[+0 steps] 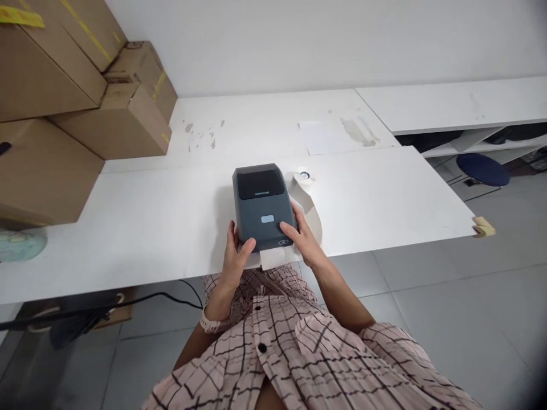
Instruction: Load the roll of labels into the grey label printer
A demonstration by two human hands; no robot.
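Note:
A dark grey label printer [265, 206] with a black window and a light-blue button lies on the white table near its front edge. My left hand [236, 259] grips its near left corner, thumb on top and fingers along the side. On the right side my right hand [304, 236] holds it, its thumb resting on the top face. A strip of white label paper [272, 259] sticks out of the printer's front, over the table edge. Just right of the printer stands a roll of label paper [304, 176], with a loose band of backing paper [315, 219] curling toward me.
Several cardboard boxes [128, 122] are stacked at the left. A white sheet [320, 136] lies farther back on the table [384, 199]. Foam padding [484, 226] covers the right corner. Black cables [154, 295] hang below, and a blue stool [482, 169] stands at the right.

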